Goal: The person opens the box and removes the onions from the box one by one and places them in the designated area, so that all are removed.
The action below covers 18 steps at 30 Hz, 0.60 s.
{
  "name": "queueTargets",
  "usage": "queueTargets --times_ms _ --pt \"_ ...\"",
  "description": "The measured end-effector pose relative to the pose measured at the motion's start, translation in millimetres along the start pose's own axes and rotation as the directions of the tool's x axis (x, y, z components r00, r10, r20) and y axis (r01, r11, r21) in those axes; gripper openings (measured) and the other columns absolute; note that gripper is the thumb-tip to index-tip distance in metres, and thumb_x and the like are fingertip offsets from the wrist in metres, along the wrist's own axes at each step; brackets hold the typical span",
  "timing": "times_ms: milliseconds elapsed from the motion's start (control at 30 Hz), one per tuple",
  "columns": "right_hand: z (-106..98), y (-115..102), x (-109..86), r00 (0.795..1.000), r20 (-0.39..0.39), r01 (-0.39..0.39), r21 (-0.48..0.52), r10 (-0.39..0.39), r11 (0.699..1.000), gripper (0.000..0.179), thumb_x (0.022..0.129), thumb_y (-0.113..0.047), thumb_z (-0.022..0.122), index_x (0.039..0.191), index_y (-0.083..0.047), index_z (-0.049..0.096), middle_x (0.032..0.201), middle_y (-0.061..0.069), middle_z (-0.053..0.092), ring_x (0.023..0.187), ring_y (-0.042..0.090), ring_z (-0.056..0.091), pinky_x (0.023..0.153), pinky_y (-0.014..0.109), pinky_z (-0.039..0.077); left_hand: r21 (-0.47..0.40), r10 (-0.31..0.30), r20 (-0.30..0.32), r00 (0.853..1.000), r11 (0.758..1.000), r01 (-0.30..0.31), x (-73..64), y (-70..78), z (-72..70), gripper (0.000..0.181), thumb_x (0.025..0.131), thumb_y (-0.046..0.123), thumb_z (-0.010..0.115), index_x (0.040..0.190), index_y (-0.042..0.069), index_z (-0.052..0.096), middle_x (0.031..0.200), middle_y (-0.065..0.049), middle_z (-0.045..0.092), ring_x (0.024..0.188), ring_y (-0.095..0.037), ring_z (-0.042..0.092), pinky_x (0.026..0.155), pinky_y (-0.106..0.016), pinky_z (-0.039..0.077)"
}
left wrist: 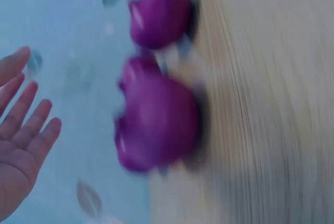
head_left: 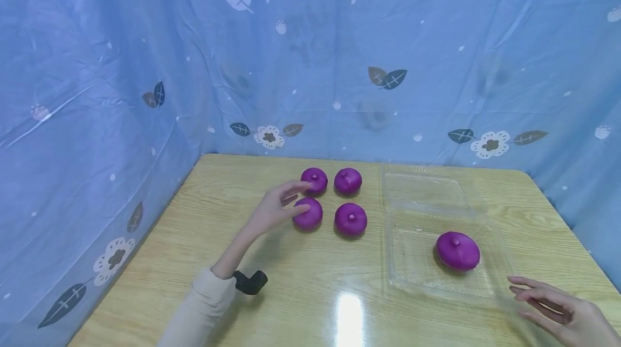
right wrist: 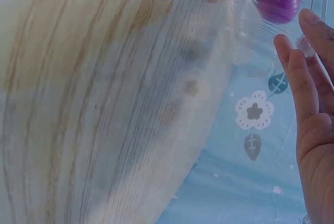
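Note:
Two rows of round purple onions with small nubs on top lie on the wooden table in the head view. My left hand hovers over the left pair, thumb and fingers parted, overlapping the near left onion and the edge of the far left onion. To their right lie the far right onion and the near right onion. Another onion sits inside a clear plastic container. My right hand, fingers loosely bent and holding nothing, is beside the container's near right corner. The left wrist view shows blurred onions ahead of the spread fingers.
The container's clear lid lies folded back toward the rear table edge. A black curved object shows beside my left wrist. Blue patterned cloth hangs behind and along the sides of the table.

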State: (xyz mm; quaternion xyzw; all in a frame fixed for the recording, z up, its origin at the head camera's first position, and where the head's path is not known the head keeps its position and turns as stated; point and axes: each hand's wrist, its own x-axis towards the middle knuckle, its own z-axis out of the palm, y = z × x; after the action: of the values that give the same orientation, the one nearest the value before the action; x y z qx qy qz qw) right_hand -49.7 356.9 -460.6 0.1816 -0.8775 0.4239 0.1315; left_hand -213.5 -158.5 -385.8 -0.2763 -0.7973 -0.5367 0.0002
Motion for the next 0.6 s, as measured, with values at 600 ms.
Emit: queueTargets --times_ms 600 --pt "0 -7 1.6 0.991 0.013 -0.132 -0.09 0.134 0.987 0.03 0.071 0.013 0.075 0.091 -0.007 0.068 0.111 -0.03 0.055 0.094 -0.017 0.055 0.065 0.006 0.051 -0.21 0.083 0.224 0.971 0.977 -0.035 26.0 33.7 93.6 0.039 0.084 0.001 0.071 0.122 0.0 0.062 0.125 -0.014 0.062 0.118 -0.027 0.058 0.095 -0.036 0.051"
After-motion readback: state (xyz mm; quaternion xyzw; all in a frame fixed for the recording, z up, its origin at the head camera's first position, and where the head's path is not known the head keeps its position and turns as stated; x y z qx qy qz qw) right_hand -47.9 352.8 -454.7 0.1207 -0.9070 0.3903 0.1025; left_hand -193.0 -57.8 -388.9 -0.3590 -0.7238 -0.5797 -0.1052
